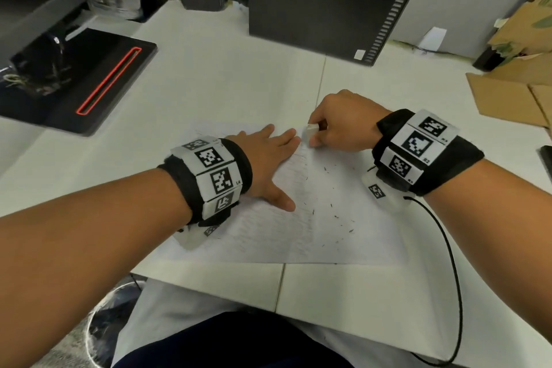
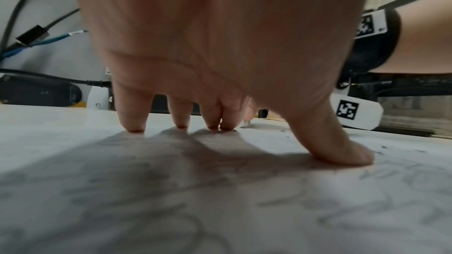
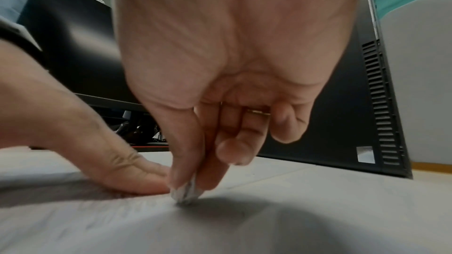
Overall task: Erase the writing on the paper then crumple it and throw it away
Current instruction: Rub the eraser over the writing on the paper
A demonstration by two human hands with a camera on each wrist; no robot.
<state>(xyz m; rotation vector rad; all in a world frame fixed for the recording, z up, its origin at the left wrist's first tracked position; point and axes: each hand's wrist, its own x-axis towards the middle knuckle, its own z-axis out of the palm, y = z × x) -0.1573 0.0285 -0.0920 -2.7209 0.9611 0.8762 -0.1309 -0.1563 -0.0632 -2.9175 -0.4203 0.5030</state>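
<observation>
A white sheet of paper (image 1: 313,218) with faint pencil lines lies flat on the desk in front of me. My left hand (image 1: 268,158) presses on its upper left part with straight, spread fingers (image 2: 133,121). My right hand (image 1: 334,125) pinches a small white eraser (image 1: 310,133) between thumb and fingers, its lower end touching the paper near the top edge, right beside the left fingertips. In the right wrist view the eraser (image 3: 186,192) sits on the paper (image 3: 244,229). Dark eraser crumbs (image 1: 334,212) are scattered on the sheet's right half.
A black computer tower (image 1: 328,0) stands behind the paper. A monitor base with a red slot (image 1: 89,81) is at the left, cardboard pieces (image 1: 513,92) at the right. A wire waste basket (image 1: 107,326) sits on the floor below the desk's front edge.
</observation>
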